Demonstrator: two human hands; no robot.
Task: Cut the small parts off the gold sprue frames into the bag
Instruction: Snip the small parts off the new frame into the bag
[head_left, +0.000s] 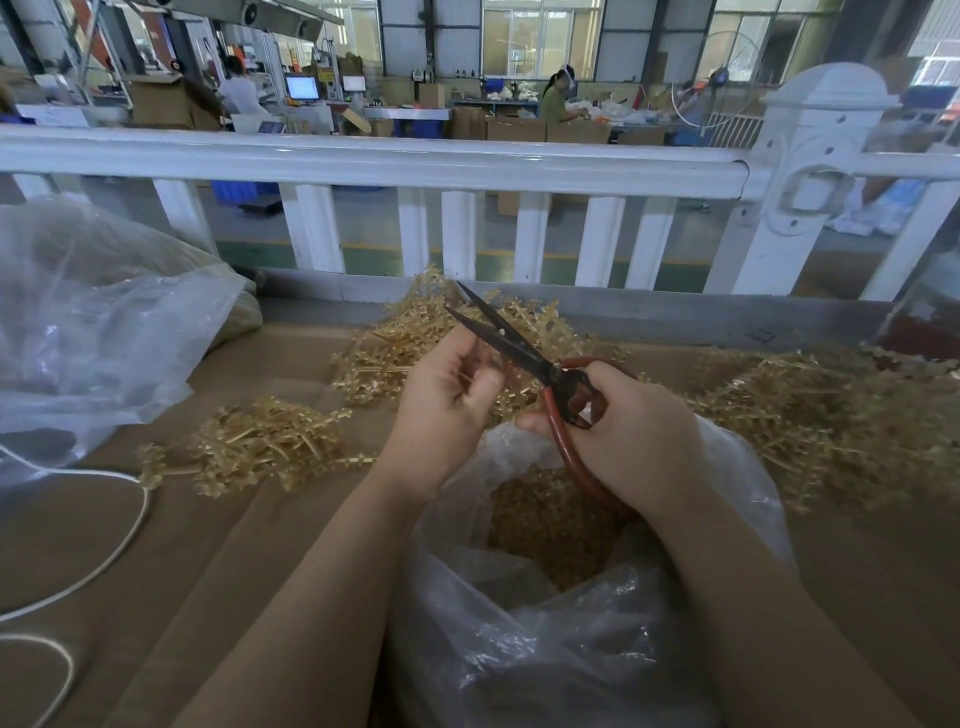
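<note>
Right hand (631, 436) curls its fingers through the red loop handles of the black-bladed scissors (524, 353), whose blades stand slightly parted and point up and away toward the far edge of the surface (104, 545). Left hand (447, 400) sits just beside them, fingers curled and pinching something thin and pale near the blades; it looks like a gold sprue frame (496, 369), though most of it is hidden by the fingers.

Both hands hover over the open mouth of the clear plastic bag (571, 613) at the near edge, with a heap of cut gold parts (550, 519) visible inside. Loose piles of uncut frames lie around it: one toward the left (260, 447), one at the far edge behind the scissors (415, 332), and a large one along the right edge (821, 415).

By their look the frames are thin moulded plastic: very light, springy, and likely to snap or tangle with neighbours when pulled from a pile. A sensible hold is on the bare central runner, leaving the branch tips free for the blades. Snipped parts may flick away, so cutting low over the bag mouth seems wise. The bag film is limp and slippery, and its rim could fold shut.

A second clear bag (93, 332) sits at the far left corner, and a white cord (119, 545) trails across the left side.
</note>
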